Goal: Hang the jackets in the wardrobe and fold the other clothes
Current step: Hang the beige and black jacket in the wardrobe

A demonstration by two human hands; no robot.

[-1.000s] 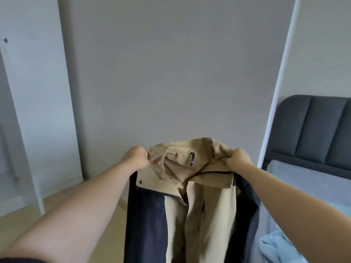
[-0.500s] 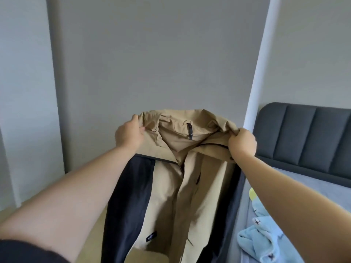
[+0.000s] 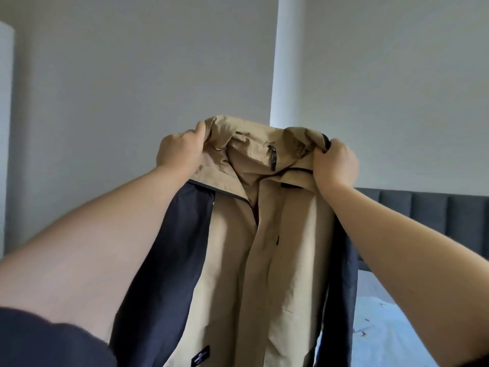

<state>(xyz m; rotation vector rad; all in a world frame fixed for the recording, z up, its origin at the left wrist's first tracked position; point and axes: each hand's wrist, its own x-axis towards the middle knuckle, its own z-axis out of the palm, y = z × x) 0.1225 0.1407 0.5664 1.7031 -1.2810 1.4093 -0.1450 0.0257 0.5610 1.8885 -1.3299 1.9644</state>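
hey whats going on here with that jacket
A person is holding up a tan and navy hooded jacket in front of a grey wall. The left hand grips one shoulder near the hood, and the right hand grips the other, so the jacket hangs open-fronted between them. No hanger or wardrobe shows, so it is not hung yet. To the right are a dark grey padded headboard and a pale blue patterned cloth on the bed.

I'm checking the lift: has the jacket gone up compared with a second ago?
Yes. The jacket, gripped at the collar by the left hand and right hand, has risen: its collar now sits above the top of the bed headboard.
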